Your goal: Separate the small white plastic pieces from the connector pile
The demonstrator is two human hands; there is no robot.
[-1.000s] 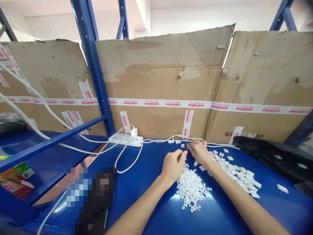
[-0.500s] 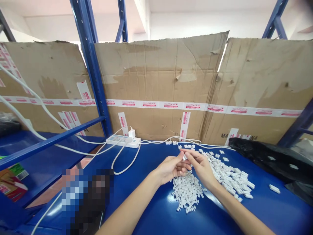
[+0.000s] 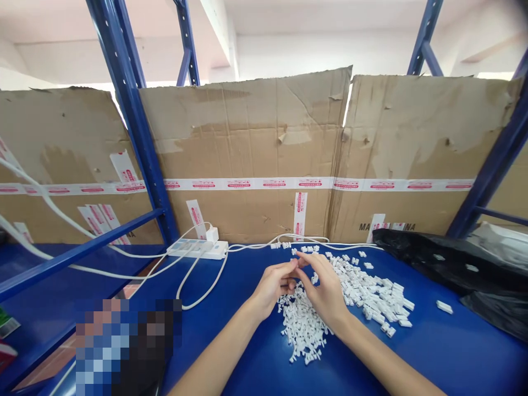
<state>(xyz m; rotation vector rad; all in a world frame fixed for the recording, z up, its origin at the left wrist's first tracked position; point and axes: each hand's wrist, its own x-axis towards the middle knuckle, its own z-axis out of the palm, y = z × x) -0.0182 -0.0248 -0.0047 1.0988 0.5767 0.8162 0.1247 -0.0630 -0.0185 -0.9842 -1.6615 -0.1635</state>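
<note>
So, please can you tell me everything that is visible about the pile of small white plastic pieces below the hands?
The pile of small white plastic pieces is a loose, uneven mound of many short, slim parts lying at all angles. They look like matt, hard plastic, but their exact shape is too small to tell. The pile rests directly on the blue shelf deck, below the left hand and the right hand. The right hand overlaps its upper end; contact cannot be confirmed.
</note>
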